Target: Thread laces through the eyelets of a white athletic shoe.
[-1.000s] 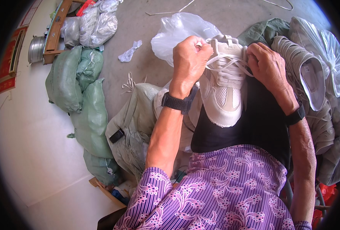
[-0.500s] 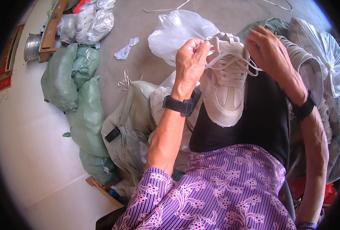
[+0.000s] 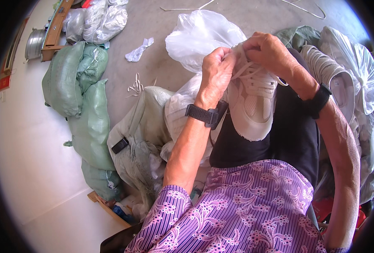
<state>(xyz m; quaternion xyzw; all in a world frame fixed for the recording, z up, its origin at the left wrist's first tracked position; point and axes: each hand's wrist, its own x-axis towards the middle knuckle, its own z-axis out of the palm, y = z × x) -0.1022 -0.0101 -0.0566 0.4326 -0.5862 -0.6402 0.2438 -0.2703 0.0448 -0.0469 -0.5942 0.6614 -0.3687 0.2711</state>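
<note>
A cream-white sneaker (image 3: 251, 110) rests on my black-trousered lap, its toe toward me. Flat pale shoelaces (image 3: 254, 71) run through its eyelets and lie in loops over the tongue. At the shoe's upper left, my left hand (image 3: 216, 76) is closed, its thumb and finger pinching a lace. My right hand (image 3: 268, 51) reaches across the top of the shoe with its fingers closed on a lace beside the left fingertips. The two hands hide most of the shoe's collar.
A clear plastic bag (image 3: 199, 40) lies on the floor beyond the shoe. To my right stand a row of pale shoes (image 3: 324, 63) and a plastic sack (image 3: 366, 80). Green sacks (image 3: 90, 122) line the left wall; a grey-white sack (image 3: 138, 126) sits nearer. Loose laces (image 3: 135, 85) lie behind it.
My right hand has moved left, from the shoe's right side over its top to meet my left hand. The toe has shifted slightly right.
</note>
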